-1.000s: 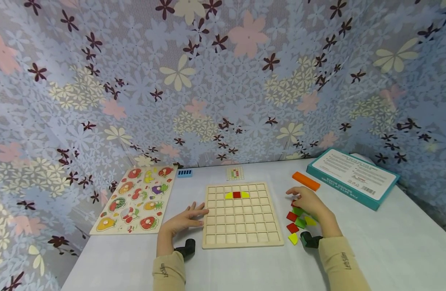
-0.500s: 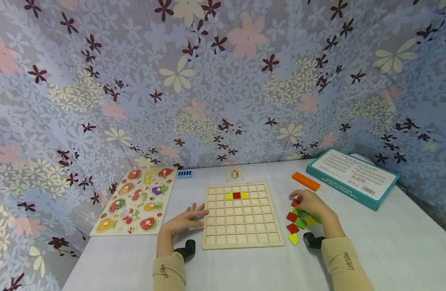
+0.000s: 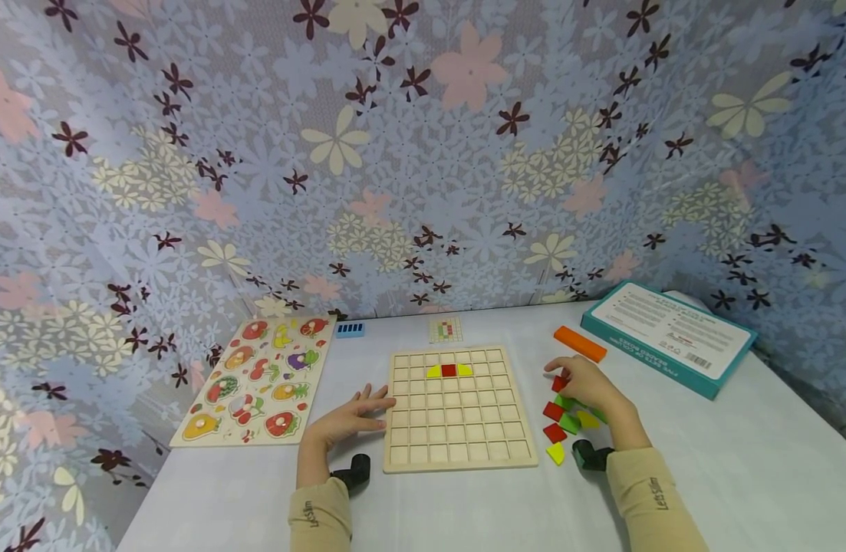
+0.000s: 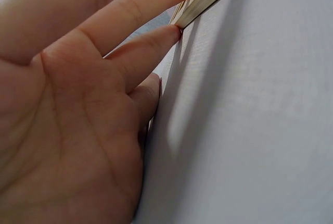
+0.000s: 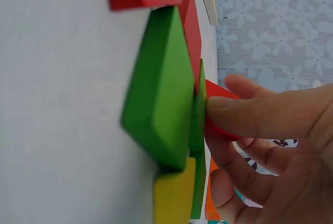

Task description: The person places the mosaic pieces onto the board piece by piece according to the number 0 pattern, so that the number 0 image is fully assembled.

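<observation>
My left hand (image 3: 347,422) lies beside the wooden grid board (image 3: 457,452), its fairly straight fingers (image 4: 140,13) touching the left edge. In the board's second row, a red square (image 3: 449,370) sits between two yellow curved pieces (image 3: 432,372). To the right of the board, my right hand (image 3: 591,387) pinches a red block (image 5: 217,89) between thumb and fingers, at the far end of a loose pile. That pile has red blocks (image 3: 554,412), green diamond-shaped blocks (image 5: 164,94) and yellow pieces (image 3: 556,453). My right palm partly covers some green ones.
A small pattern card (image 3: 446,330) lies behind the board. At left are a fruit puzzle board (image 3: 257,383) and a small blue item (image 3: 350,329). An orange bar (image 3: 580,343) and a teal-edged box (image 3: 671,337) lie at the back right, before a floral cloth.
My right hand has closed its fingers on the red block at the pile's far end, after hovering over it with fingers more spread. The left hand and board stay put.
</observation>
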### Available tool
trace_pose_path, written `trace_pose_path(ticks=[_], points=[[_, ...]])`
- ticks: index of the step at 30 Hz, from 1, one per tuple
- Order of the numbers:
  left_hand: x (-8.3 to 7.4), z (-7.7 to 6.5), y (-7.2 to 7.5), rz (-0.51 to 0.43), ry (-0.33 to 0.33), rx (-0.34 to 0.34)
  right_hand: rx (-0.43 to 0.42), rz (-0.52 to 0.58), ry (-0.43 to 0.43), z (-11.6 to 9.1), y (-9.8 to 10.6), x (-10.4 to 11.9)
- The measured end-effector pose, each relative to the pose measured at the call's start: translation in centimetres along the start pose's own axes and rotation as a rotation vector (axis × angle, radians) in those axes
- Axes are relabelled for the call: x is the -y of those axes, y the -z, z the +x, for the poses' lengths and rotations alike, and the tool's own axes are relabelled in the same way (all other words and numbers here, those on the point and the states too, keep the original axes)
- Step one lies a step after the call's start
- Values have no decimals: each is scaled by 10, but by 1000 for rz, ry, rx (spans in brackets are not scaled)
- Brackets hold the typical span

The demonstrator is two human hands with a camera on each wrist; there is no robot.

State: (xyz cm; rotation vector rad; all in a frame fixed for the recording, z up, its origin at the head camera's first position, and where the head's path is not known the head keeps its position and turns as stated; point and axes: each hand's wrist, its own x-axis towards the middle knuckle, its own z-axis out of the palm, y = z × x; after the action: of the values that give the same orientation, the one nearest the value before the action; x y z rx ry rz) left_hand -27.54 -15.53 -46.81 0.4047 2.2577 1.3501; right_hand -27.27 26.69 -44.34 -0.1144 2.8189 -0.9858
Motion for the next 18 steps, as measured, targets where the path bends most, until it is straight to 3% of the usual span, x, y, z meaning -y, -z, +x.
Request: trace_pose_path(ticks=[18], points=[[0,0,0,-15,0,5,-67,25,37,2,-3,7]])
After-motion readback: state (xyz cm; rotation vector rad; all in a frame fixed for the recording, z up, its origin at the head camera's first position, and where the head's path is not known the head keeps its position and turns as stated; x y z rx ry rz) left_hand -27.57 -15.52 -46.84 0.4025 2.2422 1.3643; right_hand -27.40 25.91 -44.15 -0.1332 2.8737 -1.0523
